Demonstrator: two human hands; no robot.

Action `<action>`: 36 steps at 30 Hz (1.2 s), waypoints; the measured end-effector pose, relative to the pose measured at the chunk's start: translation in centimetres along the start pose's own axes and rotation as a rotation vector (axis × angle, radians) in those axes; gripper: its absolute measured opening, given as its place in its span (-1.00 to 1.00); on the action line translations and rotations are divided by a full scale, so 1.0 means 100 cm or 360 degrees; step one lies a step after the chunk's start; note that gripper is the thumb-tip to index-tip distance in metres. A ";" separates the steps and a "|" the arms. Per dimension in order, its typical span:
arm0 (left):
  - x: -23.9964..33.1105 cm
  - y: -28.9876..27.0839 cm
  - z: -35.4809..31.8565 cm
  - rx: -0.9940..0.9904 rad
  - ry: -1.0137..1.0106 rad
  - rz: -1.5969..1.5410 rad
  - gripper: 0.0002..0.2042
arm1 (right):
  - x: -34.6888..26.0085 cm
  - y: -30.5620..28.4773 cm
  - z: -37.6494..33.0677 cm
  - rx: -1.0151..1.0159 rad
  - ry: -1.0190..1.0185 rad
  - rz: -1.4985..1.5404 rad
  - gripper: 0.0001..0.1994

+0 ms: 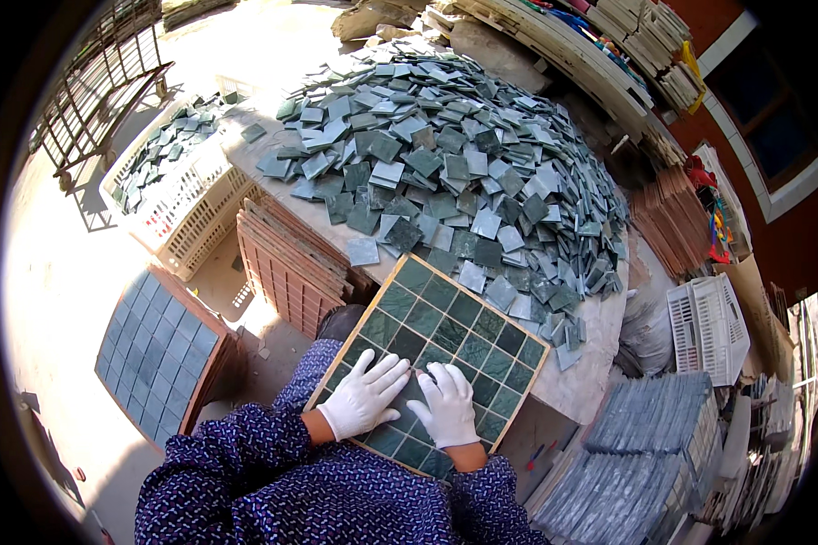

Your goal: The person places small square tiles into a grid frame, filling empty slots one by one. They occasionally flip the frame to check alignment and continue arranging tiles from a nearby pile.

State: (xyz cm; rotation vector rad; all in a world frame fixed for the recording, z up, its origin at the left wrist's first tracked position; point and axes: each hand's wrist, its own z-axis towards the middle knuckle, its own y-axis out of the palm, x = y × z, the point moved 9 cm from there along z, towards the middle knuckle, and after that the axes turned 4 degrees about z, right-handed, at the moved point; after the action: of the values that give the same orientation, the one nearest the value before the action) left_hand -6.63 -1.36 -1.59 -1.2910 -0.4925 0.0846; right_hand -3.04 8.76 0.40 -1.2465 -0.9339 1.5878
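Yard clutter around the worktable

At ten o'clock a white slatted crate (184,195) holds loose green tiles; under it, toward centre, brown grid trays (286,263) lean stacked. At eight o'clock a filled sheet of bluish tiles (154,350) rests tilted. At four o'clock grey tile sheets (650,445) lie piled, a white basket (709,322) just above them.

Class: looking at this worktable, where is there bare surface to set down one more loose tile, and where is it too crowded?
Bare table shows right of the grid tray, below the tile heap, and in a thin strip along the left edge near one stray tile. The heap fills the rest; the left hand and right hand press flat on the tray.
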 end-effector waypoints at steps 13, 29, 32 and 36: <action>-0.060 -0.027 -0.043 0.0257 -0.0674 -0.0167 -0.37 | -0.021 0.044 -0.046 -0.0220 0.0310 -0.0179 0.03; -0.115 -0.010 -0.088 0.0397 -0.1032 -0.0572 -0.49 | 0.009 0.011 -0.005 0.0068 0.0439 0.0144 -0.37; -0.145 -0.013 -0.097 0.0553 -0.1198 -0.0513 -0.50 | 0.011 0.007 -0.009 0.0187 0.0405 0.0194 -0.26; -0.211 0.015 -0.119 0.0713 -0.1501 -0.0628 -0.50 | -0.024 0.050 -0.033 -0.0306 0.0228 -0.0195 -0.11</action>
State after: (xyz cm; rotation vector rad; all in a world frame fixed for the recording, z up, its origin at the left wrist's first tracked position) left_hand -20.44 -18.58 -11.59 -0.6298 -1.4345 0.4561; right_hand -0.53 4.95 -4.14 -1.3882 -1.0685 1.3197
